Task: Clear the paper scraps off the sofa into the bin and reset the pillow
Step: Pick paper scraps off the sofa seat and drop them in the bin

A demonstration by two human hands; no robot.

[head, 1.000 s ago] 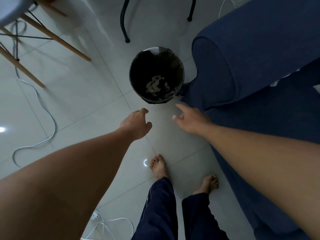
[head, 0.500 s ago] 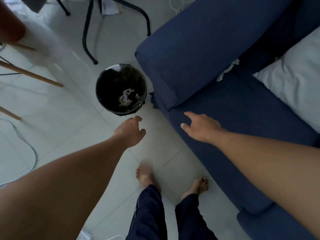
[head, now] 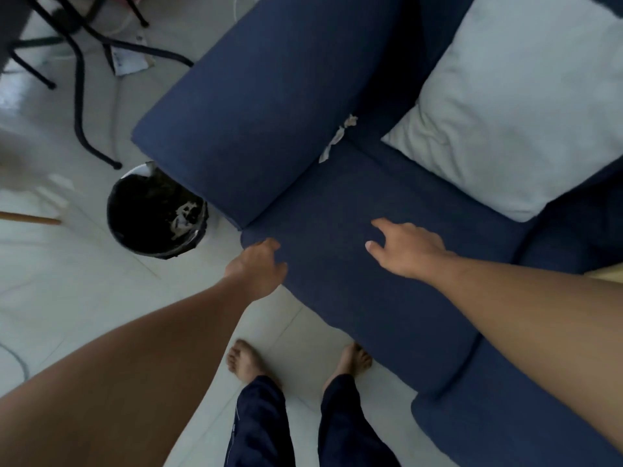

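A dark blue sofa (head: 340, 230) fills the right of the head view. White paper scraps (head: 335, 139) lie in the crease between its armrest and seat. A large white pillow (head: 515, 106) lies on the seat at the upper right. The black bin (head: 135, 210) stands on the floor beside the armrest, with paper scraps inside. My left hand (head: 258, 267) hovers at the seat's front corner, fingers loosely curled and holding nothing. My right hand (head: 404, 249) is over the seat cushion with fingers spread and empty.
Black metal chair legs (head: 81, 106) and a sheet of paper (head: 129, 60) are on the pale tiled floor at the upper left. A wooden leg (head: 30, 219) pokes in from the left edge. My bare feet (head: 246, 362) stand at the sofa's front edge.
The view swung right from the bin to the sofa. Both empty hands moved from above the floor near the bin to over the seat cushion. My feet stepped closer to the sofa.
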